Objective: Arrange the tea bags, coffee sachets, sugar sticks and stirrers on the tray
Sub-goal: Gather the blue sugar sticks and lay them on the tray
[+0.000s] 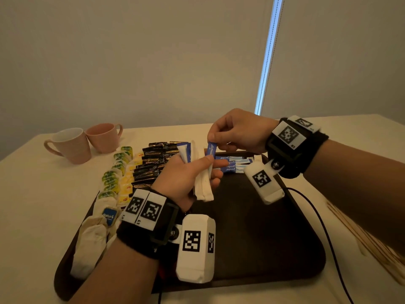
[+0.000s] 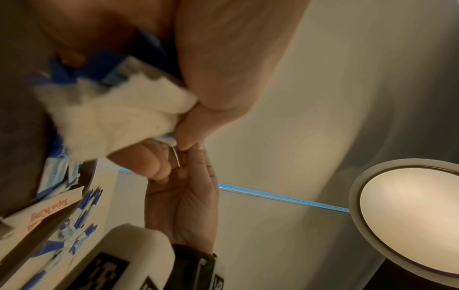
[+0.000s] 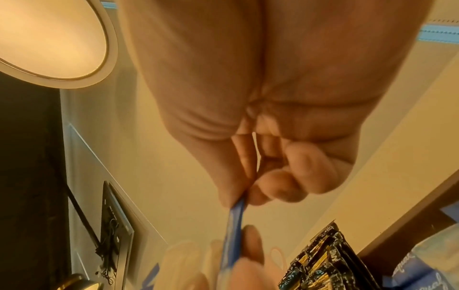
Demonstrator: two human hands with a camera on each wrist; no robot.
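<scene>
A slim blue paper sugar stick with white lettering (image 1: 210, 150) stands nearly upright above the far part of the tray, pinched at its top end between the thumb and forefinger of the right hand (image 1: 238, 130); the right wrist view shows the same pinch edge-on, the other fingers curled into the palm. The stick's lower part sits against the thumb of the left hand (image 1: 186, 178), which grips a bundle of white paper sugar sticks (image 1: 202, 185) in its curled fingers, with a white-and-blue sachet (image 1: 184, 151) poking up from the same grip. Both hands hover above the dark brown rectangular tray (image 1: 252, 227), not touching it.

On the tray, just beyond the hands, a few more blue-and-white sugar sticks (image 1: 232, 164) lie flat side by side. To their left, black-and-gold coffee sachets (image 1: 151, 163) overlap in rows. Further left run a row of yellow-tagged tea bags (image 1: 128, 183) and a row of green-tagged tea bags (image 1: 114, 172), and at the tray's near left corner lie pale tea bags with a blue tag (image 1: 96, 233).

The tray rests on a cream tabletop (image 1: 39, 205). Two pale pink ceramic mugs (image 1: 87, 142) stand close together on it beyond the tray's far left corner. Thin wooden stirrers (image 1: 368, 242) lie on the tabletop to the right of the tray, partly hidden by the right forearm. A black cable (image 1: 324, 227) trails across the tray's right side.
</scene>
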